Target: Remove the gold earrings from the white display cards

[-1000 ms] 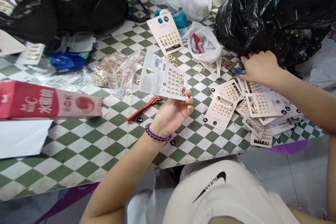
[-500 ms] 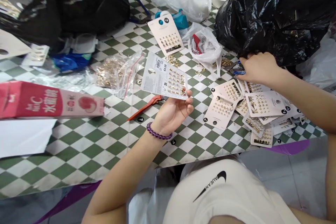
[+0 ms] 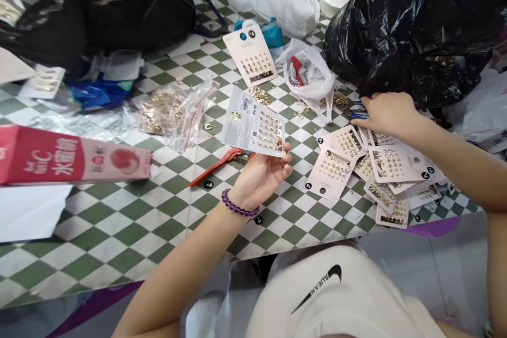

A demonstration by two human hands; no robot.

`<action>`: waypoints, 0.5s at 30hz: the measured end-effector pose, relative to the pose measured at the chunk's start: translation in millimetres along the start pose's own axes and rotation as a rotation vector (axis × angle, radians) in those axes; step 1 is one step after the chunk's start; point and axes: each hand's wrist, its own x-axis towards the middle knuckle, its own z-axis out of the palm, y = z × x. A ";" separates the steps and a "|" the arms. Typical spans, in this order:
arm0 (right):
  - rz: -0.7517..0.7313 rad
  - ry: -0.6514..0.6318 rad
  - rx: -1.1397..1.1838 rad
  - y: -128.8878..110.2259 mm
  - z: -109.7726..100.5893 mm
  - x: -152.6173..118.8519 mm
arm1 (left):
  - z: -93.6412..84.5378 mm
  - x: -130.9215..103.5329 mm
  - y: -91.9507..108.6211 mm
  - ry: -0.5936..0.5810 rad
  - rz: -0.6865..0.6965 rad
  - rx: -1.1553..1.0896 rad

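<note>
My left hand [image 3: 263, 177], wearing a purple bead bracelet, holds an earring card [image 3: 247, 124] by its lower right edge. The card's grey printed side with a barcode and price label faces up, beside rows of gold studs. At the right, my right hand [image 3: 390, 113] is closed around the blue handles of small pliers [image 3: 358, 111]; its palm side is hidden. Under and beside that hand lies a loose pile of earring cards [image 3: 396, 163]. Orange-handled pliers [image 3: 214, 168] rest on the table behind my left wrist.
Another earring card [image 3: 249, 53] leans near a teal tool [image 3: 273, 34]. Gold findings [image 3: 259, 96] lie loose beside a zip bag of gold pieces [image 3: 162, 113]. Black plastic bags [image 3: 407, 31] stand at the back right and left. A pink box [image 3: 79, 156] lies at the left.
The card in my left hand has shifted slightly right and down, its tilt a little different. My right hand stays at the blue-handled pliers, drawn slightly nearer. The view has shifted a little.
</note>
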 end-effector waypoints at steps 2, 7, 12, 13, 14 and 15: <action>0.040 0.044 0.035 -1.4 -1.8 -15.0 | 1.3 -1.0 0.1 0.007 0.015 0.021; -0.036 0.206 0.553 -27.7 4.6 -73.6 | 3.5 -2.9 0.1 0.015 0.041 0.105; -0.178 0.248 1.005 -74.5 19.3 -103.5 | -2.2 -3.6 -6.5 -0.122 0.122 0.238; -0.186 0.243 1.020 -80.8 20.3 -103.9 | -4.4 -4.0 -8.0 -0.157 0.149 0.256; -0.196 0.235 1.021 -85.3 20.7 -103.5 | -6.6 -4.4 -9.3 -0.190 0.179 0.269; -0.208 0.229 1.017 -88.2 20.7 -102.6 | -8.5 -4.9 -10.3 -0.216 0.207 0.278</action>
